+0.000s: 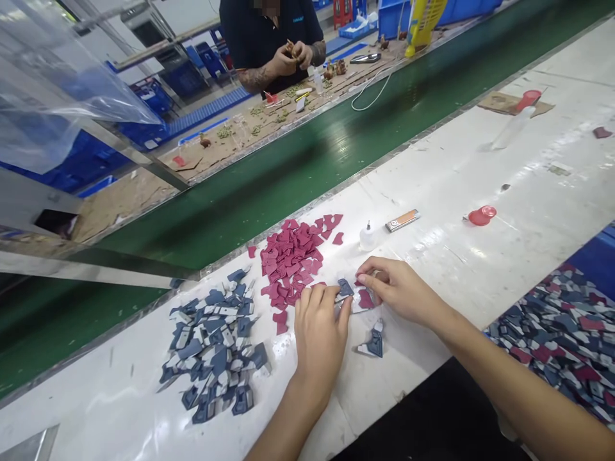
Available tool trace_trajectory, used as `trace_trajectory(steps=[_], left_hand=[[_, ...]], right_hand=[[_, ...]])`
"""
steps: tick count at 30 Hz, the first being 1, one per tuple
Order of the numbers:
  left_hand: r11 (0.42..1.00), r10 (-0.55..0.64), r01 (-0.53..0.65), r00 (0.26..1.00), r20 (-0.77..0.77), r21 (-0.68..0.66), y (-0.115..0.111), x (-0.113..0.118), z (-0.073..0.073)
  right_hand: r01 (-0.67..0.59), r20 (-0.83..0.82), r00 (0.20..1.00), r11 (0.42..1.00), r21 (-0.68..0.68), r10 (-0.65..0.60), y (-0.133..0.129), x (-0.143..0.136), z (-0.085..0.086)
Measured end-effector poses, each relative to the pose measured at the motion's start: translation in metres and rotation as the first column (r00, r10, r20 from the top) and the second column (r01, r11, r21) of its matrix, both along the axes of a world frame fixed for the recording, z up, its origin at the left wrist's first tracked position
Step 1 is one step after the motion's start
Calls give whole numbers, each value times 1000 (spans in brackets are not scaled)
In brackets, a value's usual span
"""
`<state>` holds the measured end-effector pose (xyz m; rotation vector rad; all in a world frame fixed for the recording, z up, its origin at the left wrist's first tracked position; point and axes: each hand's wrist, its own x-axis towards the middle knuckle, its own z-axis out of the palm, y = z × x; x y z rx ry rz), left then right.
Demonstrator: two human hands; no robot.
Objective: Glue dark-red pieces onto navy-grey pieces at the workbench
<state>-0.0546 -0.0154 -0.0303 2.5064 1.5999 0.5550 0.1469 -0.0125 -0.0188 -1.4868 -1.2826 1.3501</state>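
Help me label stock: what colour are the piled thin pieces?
The thin pieces are dark pinkish red; head view.

My one camera sits on my head. It looks forward and down at my left hand (319,326) and right hand (406,289), quite near, over the white table (442,256). My arms (504,376) come in from below. It is tilted, so the green belt (298,173) slants up to the right. At the top, farther off, is a person (269,45).

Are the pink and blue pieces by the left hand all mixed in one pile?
No, the pink pieces sit in one pile and the blue-and-grey pieces in another beside it.
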Motion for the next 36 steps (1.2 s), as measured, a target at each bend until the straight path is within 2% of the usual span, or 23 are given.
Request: trace_trajectory(steps=[4, 9, 13, 18, 24, 32, 36], left_hand=[[1000, -12, 12, 998, 54, -3, -1, 0, -2], [999, -10, 17, 990, 137, -50, -1, 2, -6], [995, -14, 35, 973, 232, -89, 0, 4, -9], [994, -14, 44, 956, 292, -97, 0, 4, -17], [994, -25, 62, 931, 364, -89, 0, 4, -23], [993, -17, 61, 921, 388, -100, 0, 5, -23], [993, -20, 65, 919, 394, -102, 0, 4, -22]], right_hand=[[21, 34, 999, 1000, -5, -21, 0, 3, -5], [13, -93, 996, 996, -85, -20, 7, 4, -5], [8, -83, 996, 992, -125, -18, 11, 1, -7], [9, -52, 999, 998, -59, -12, 12, -5, -16], [23, 122, 992, 997, 76, -32, 10, -11, -19], [-2, 127, 992, 995, 101, -10, 10, -9, -19], [-49, 190, 982, 985, 163, 18, 12, -7, -19]])
